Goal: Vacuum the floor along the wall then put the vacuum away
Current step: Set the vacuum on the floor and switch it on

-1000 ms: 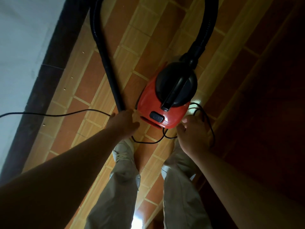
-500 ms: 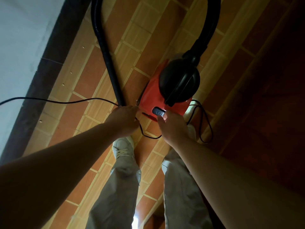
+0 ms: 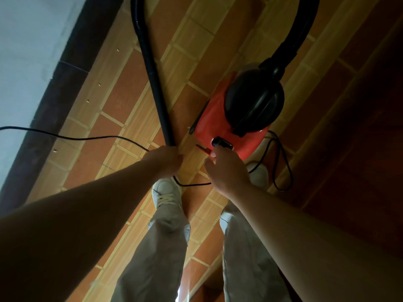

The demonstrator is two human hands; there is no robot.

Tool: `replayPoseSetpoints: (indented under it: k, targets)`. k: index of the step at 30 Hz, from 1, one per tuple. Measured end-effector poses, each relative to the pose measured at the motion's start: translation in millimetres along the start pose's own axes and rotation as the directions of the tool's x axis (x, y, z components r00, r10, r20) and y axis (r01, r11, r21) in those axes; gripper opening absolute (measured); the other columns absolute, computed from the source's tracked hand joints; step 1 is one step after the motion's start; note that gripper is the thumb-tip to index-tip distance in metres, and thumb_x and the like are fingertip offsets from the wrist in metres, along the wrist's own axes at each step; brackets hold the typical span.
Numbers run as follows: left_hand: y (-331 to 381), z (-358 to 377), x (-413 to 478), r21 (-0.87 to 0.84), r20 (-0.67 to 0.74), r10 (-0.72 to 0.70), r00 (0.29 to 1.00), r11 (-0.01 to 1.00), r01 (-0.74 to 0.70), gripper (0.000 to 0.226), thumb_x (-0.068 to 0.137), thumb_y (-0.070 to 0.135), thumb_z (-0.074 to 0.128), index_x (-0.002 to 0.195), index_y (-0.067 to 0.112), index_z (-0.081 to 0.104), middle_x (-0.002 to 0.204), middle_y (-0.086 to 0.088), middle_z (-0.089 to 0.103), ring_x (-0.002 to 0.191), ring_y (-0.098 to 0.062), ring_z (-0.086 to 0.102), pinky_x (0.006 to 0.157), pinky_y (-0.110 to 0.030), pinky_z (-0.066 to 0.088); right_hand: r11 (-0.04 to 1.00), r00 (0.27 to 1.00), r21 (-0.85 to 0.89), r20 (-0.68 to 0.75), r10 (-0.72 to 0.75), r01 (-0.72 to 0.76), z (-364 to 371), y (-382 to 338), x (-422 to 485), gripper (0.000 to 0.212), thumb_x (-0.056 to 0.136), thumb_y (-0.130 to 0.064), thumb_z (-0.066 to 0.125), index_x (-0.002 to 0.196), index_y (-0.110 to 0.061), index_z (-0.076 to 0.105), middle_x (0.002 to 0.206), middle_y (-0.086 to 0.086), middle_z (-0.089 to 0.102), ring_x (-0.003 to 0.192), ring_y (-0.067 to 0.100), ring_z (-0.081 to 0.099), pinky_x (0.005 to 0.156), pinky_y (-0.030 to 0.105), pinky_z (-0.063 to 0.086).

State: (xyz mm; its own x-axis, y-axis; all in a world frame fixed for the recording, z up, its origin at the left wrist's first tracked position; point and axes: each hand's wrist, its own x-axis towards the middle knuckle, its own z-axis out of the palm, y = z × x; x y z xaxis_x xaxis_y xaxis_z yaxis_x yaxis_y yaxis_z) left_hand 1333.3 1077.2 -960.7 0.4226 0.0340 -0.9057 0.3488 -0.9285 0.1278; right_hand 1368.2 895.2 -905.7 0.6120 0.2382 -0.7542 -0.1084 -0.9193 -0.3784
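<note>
On the tiled floor (image 3: 130, 94) near the wall (image 3: 26, 51) sits the vacuum (image 3: 218, 118), a red body with a rounded black top and a black switch at its rear. The left hand (image 3: 162, 159) is curled round the end of the black tube (image 3: 152, 73). The right hand (image 3: 226, 171) reaches to the vacuum's rear, just below the switch; whether it pinches anything cannot be told. A thin cord (image 3: 76, 138) loops around the feet.
</note>
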Motion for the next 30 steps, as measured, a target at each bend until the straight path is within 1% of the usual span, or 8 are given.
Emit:
replayPoseSetpoints:
  k: [3,6,12,15,19,24,27,30]
  targets:
    - [-9.6,2.0,21.3,-0.251,-0.073,-0.213,0.974,0.949,0.189,0.025,0.096,0.033,0.054,0.109,0.012,0.057,0.090,-0.005,0.058,0.081,-0.022,0.057,0.065,-0.034,0.047,1.000,1.000,-0.017,-0.009,-0.008,0.008,14.1,1.8,5.9,0.032,0.101,-0.027,0.050,0.125,-0.009,0.059,0.124,0.012,0.064,0.108,0.025,0.064,0.089,0.043,0.055]
    - [-19.0,6.4,42.6,-0.469,-0.075,-0.379,0.922,0.829,0.303,0.042,0.092,0.037,0.062,0.122,0.009,0.050,0.100,-0.007,0.055,0.083,-0.024,0.059,0.065,-0.035,0.051,1.000,0.999,-0.014,-0.029,-0.015,0.014,27.3,5.1,11.8,0.030,0.101,-0.027,0.051,0.123,-0.009,0.060,0.121,0.011,0.067,0.107,0.025,0.066,0.088,0.042,0.055]
    - [-17.3,23.3,72.2,-0.617,-0.022,-0.414,0.910,0.721,0.314,0.051,0.088,0.039,0.067,0.121,0.009,0.044,0.100,-0.014,0.058,0.072,-0.032,0.069,0.064,-0.045,0.061,1.000,0.998,0.016,-0.063,-0.011,0.012,37.6,8.7,18.4,0.026,0.101,-0.029,0.052,0.118,-0.010,0.061,0.113,0.007,0.067,0.101,0.022,0.065,0.083,0.038,0.054]
    - [-19.6,27.9,81.9,-0.624,-0.049,-0.406,0.913,0.726,0.290,0.053,0.088,0.035,0.067,0.129,0.012,0.044,0.092,-0.008,0.056,0.079,-0.029,0.065,0.060,-0.037,0.056,0.999,0.998,0.033,-0.056,0.004,-0.002,37.8,9.8,19.3,0.026,0.102,-0.029,0.052,0.119,-0.011,0.061,0.115,0.006,0.068,0.103,0.021,0.064,0.085,0.037,0.054]
    - [-20.1,25.2,82.5,-0.636,-0.044,-0.405,0.913,0.716,0.286,0.054,0.088,0.034,0.067,0.133,0.014,0.044,0.104,-0.011,0.059,0.090,-0.033,0.066,0.076,-0.041,0.058,1.000,0.999,0.018,-0.037,0.013,-0.012,32.6,9.5,20.1,0.028,0.101,-0.030,0.050,0.118,-0.010,0.062,0.118,0.008,0.068,0.107,0.026,0.065,0.088,0.043,0.054]
    - [-7.6,-5.4,54.7,-0.733,-0.127,-0.419,0.899,0.650,0.200,0.045,0.084,0.047,0.067,0.109,0.013,0.051,0.093,-0.006,0.060,0.074,-0.018,0.058,0.054,-0.032,0.044,1.000,0.998,-0.022,-0.062,-0.019,0.018,18.7,6.8,15.1,0.026,0.101,-0.030,0.051,0.116,-0.011,0.061,0.112,0.008,0.069,0.099,0.025,0.067,0.082,0.044,0.056]
    - [-3.1,-40.8,15.3,-0.840,-0.147,-0.394,0.907,0.534,0.095,0.045,0.075,0.048,0.073,0.100,0.014,0.055,0.091,-0.008,0.068,0.074,-0.021,0.068,0.065,-0.040,0.060,0.994,0.986,-0.001,-0.130,-0.108,0.109,6.7,-6.7,-0.7,0.022,0.098,-0.024,0.059,0.117,-0.012,0.059,0.110,0.007,0.067,0.099,0.026,0.066,0.079,0.046,0.055]
    - [0.8,-85.2,-37.0,-0.915,-0.175,-0.384,0.907,0.403,-0.006,0.041,0.077,0.036,0.076,0.101,0.009,0.057,0.086,-0.012,0.069,0.061,-0.019,0.069,0.054,-0.035,0.059,0.981,0.962,-0.013,-0.193,-0.194,0.195,-14.3,-27.6,-17.7,0.040,0.090,-0.015,0.067,0.128,-0.013,0.054,0.114,0.008,0.061,0.103,0.030,0.061,0.077,0.046,0.055]
